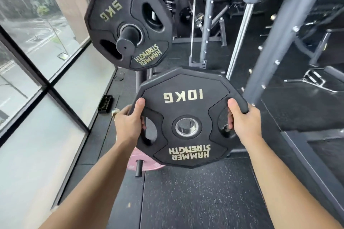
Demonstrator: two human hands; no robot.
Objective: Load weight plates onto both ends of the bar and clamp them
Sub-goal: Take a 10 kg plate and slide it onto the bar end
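I hold a black 10 kg plate [188, 117] in front of me, its face toward me and its lettering upside down. My left hand [130, 121] grips its left handle slot, thumb on the face. My right hand [243, 121] grips the right slot the same way. The plate's steel-ringed centre hole is free. Above and to the left, a black 5 kg plate [111, 15] hangs on a thick black peg or sleeve end [127, 42] that points toward me.
A pink plate [147, 161] on a low black peg sits just below the 10 kg plate. Glass windows [37, 61] run along the left. Grey rack uprights [275, 42] stand at the right and a perforated post [208, 15] behind. Black rubber floor [186, 201] lies underfoot.
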